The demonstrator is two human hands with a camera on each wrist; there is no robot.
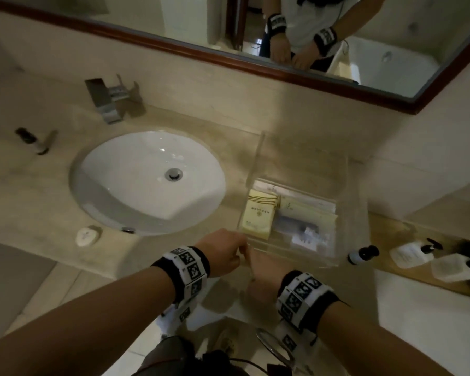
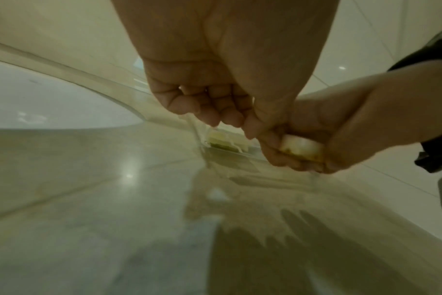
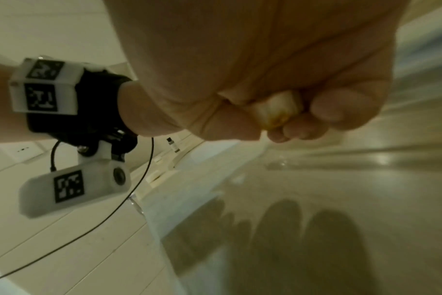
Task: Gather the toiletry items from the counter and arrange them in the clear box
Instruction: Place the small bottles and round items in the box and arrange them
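The clear box (image 1: 343, 185) stands on the counter right of the sink, with a yellow packet (image 1: 258, 217) and white packets (image 1: 307, 240) lying flat in it. Just in front of its near left corner, both my hands meet over a small cream packet (image 1: 248, 263). My right hand (image 1: 262, 268) has its fingers curled round the packet (image 3: 278, 111). My left hand (image 1: 235, 256) is curled too, its thumb and forefinger (image 2: 255, 127) pinching the packet's (image 2: 300, 147) end beside the right hand (image 2: 346, 129). Most of the packet is hidden in the grip.
A white oval sink (image 1: 106, 169) and a faucet (image 1: 106, 101) lie to the left. A small dark bottle (image 1: 362, 255) lies right of the box, and pump bottles (image 1: 413, 253) stand on a wooden tray beyond it. A white oval dish (image 1: 87, 236) sits near the counter edge.
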